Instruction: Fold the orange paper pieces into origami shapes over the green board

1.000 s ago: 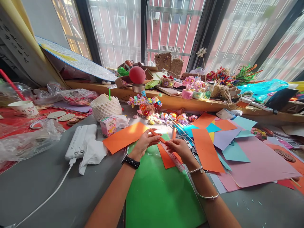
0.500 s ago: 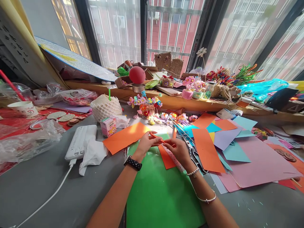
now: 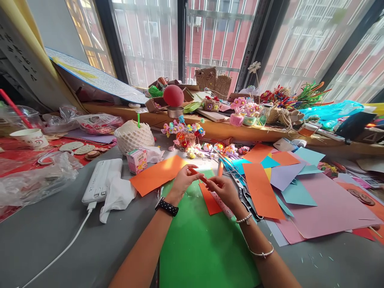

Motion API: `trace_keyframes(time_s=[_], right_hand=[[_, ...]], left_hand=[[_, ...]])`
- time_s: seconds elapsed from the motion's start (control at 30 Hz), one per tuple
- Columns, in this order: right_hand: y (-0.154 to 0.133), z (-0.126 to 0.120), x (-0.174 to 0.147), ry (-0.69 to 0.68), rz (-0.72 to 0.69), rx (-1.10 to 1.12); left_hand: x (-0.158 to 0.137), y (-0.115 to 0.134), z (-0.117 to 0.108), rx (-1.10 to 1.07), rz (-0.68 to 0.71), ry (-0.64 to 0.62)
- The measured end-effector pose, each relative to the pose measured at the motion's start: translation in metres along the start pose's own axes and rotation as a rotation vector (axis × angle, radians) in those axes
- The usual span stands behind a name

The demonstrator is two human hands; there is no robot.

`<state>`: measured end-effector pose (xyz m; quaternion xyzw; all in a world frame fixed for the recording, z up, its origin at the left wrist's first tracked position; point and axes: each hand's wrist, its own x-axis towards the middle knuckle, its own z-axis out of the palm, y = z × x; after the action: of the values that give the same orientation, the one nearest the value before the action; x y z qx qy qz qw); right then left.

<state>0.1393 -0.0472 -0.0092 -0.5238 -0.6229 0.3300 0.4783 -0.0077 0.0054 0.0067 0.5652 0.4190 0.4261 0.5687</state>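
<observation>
A narrow folded strip of orange paper (image 3: 203, 179) is pinched at its two ends between my hands, above the far end of a green mat (image 3: 207, 248). My left hand (image 3: 183, 182) is closed on the strip's left end, thumb and fingers together. On the right end, my right hand (image 3: 224, 190) grips with fingertips bent in. Beneath them a piece of orange paper (image 3: 210, 200) lies on the mat beside a patterned pink strip (image 3: 221, 204). Scissors (image 3: 246, 196) rest just right of my right hand.
Orange, blue and lilac sheets overlap a large pink sheet (image 3: 327, 208) on the right. Another orange sheet (image 3: 160, 174), a small drink carton (image 3: 137, 161) and a white power bank (image 3: 102, 180) with its cable lie left. Crafted flowers (image 3: 184, 136) stand behind.
Both hands stay in nearly the same place. The fingers have shifted slightly on the orange strip, and its ends sit a little farther apart.
</observation>
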Motion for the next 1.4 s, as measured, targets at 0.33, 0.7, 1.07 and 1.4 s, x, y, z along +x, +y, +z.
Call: trace_keyframes(time_s=[0.33, 0.7, 1.07, 1.4], right_hand=[[0.0026, 0.0036, -0.0001, 0.054, 0.027, 0.009], [0.0014, 0.0022, 0.0006, 0.064, 0.027, 0.017], [0.0003, -0.0001, 0.0004, 0.065, 0.018, 0.007], [0.0013, 0.0027, 0.0009, 0.078, 0.007, 0.03]], left_hand=[[-0.0026, -0.0002, 0.0024, -0.075, 0.018, -0.107], [-0.0013, 0.0027, -0.0022, -0.056, -0.019, 0.019], [-0.003, 0.0053, -0.0014, -0.087, -0.013, -0.02], [-0.0003, 0.0044, -0.0038, -0.163, -0.011, -0.012]])
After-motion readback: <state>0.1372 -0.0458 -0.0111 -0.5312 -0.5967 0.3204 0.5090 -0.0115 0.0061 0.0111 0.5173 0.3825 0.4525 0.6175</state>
